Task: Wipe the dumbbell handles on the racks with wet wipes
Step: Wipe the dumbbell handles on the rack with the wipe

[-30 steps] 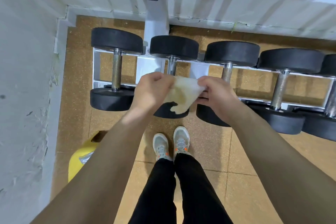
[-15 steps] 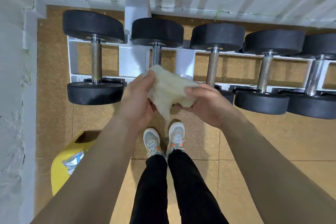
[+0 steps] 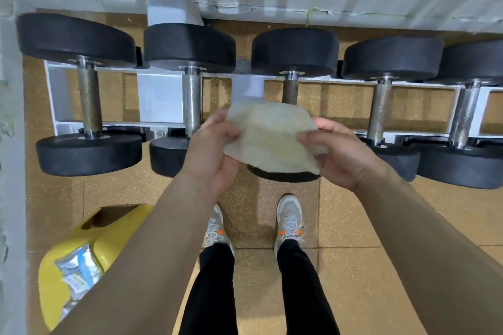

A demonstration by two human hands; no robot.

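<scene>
Two-handed, I held wet wipe [image 3: 269, 136] spread out: L hand [image 3: 215, 152] pinched its 9 o'clock edge, R hand [image 3: 345, 155] the 3 o'clock; dumbbell handle [image 3: 290, 91] at 12, partly hidden.

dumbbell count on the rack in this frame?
5 dumbbells, one row: far left, second, third partly behind the wipe, fourth, fifth at the right edge. More may sit off-frame.

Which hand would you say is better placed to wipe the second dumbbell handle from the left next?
Left, probably: the left hand pinches the wipe right beside that handle; the right hand sits farther off.
</scene>
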